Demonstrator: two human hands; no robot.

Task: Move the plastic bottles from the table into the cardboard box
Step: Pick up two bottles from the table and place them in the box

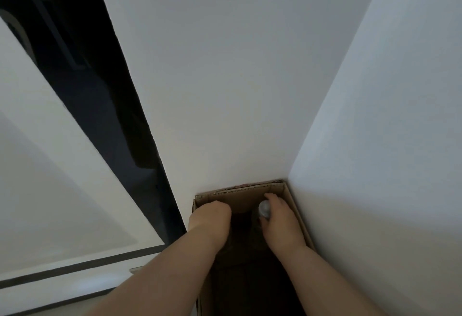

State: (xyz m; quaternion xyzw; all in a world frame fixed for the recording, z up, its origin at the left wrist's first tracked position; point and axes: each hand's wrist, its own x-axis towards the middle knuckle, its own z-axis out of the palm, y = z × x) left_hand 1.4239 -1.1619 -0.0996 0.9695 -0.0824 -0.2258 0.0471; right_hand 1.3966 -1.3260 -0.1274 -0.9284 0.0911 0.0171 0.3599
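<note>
Down inside the box (297, 211), both hands reach in. The right hand (281, 220) has its fingers (272, 196) wrapped around a bottle (264, 208) top. The left hand (212, 218) is curled; I cannot tell what it holds. The bottle looks light and smooth, best held by the neck.

Cardboard box (292, 205) — matt brown, rough torn rim; bottle (264, 208) — clear glossy plastic; walls (225, 78) smooth matt white.
</note>
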